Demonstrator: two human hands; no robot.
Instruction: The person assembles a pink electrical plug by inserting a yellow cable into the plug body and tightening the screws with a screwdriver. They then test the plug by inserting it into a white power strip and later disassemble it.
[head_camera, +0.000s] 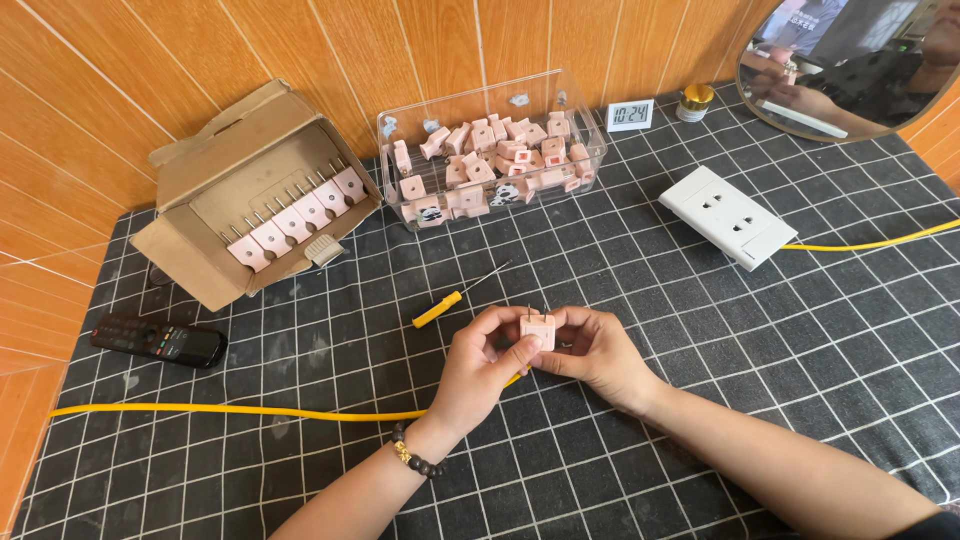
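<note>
Pink plug (538, 330) pinched between left hand (482, 368), right hand (597, 356), prongs up

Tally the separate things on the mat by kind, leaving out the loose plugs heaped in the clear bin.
Pink plug held in both hands: 1
Pink plugs lined up in the cardboard box: 6
Cardboard box: 1
Clear plastic bin: 1
Yellow-handled screwdriver: 1
White wall socket: 1
Black remote control: 1
Small digital clock: 1
Total: 13
</note>
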